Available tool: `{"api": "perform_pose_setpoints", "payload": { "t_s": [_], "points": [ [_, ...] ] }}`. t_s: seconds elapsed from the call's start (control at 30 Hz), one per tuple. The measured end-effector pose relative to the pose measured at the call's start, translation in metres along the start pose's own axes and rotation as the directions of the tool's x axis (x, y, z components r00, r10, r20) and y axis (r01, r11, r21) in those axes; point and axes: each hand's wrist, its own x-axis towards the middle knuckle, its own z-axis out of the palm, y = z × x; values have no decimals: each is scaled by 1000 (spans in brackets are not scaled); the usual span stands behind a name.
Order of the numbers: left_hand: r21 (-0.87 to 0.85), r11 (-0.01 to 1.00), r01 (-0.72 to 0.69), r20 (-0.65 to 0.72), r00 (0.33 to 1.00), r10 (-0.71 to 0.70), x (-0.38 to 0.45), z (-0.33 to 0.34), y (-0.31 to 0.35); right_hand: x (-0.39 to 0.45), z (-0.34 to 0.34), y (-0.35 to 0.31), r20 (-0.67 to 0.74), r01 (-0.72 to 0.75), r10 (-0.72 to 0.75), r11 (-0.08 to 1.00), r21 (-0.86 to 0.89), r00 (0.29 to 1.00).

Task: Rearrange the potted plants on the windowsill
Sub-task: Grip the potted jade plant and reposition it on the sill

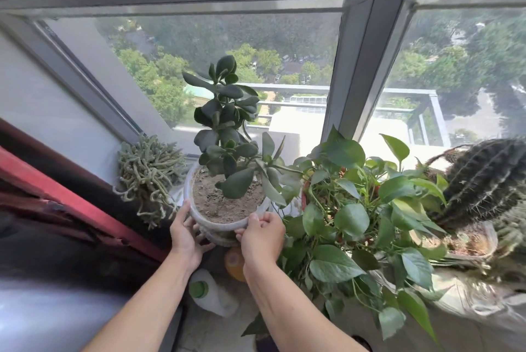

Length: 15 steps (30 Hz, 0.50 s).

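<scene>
A jade plant (225,112) with thick dark leaves grows from dry soil in a white pot (216,225) at the middle of the windowsill. My left hand (186,233) grips the pot's left side and underside. My right hand (263,235) holds its right rim and wall. To its left sits a grey-green trailing succulent (148,172). A leafy pothos (350,209) crowds the pot's right side, and its leaves touch the jade plant. Further right a dark ribbed cactus (484,178) leans over its own pot (481,246).
The window frame (367,66) and glass stand close behind the plants. A red and dark surface (71,203) runs along the left. On the floor below the sill stand a white bottle with a green cap (212,294) and an orange bottle (234,263).
</scene>
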Motion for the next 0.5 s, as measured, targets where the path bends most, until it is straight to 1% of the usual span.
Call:
{"api": "perform_pose_setpoints", "payload": {
  "t_s": [0.13,0.3,0.43,0.5],
  "points": [
    [-11,1000,-2,1,1000,2,1,1,1,-2,1,-3,-1,-12,12,999,33,1000],
    [-45,999,20,9,1000,-20,0,5,0,-4,-1,-3,6,-92,92,985,147,996],
    [-49,998,26,23,999,-24,-2,10,-3,-8,-6,2,-8,-110,114,973,201,993],
    [-44,999,25,22,999,-24,-3,11,-6,-14,-6,8,16,-121,121,968,219,993]
  ]
}}
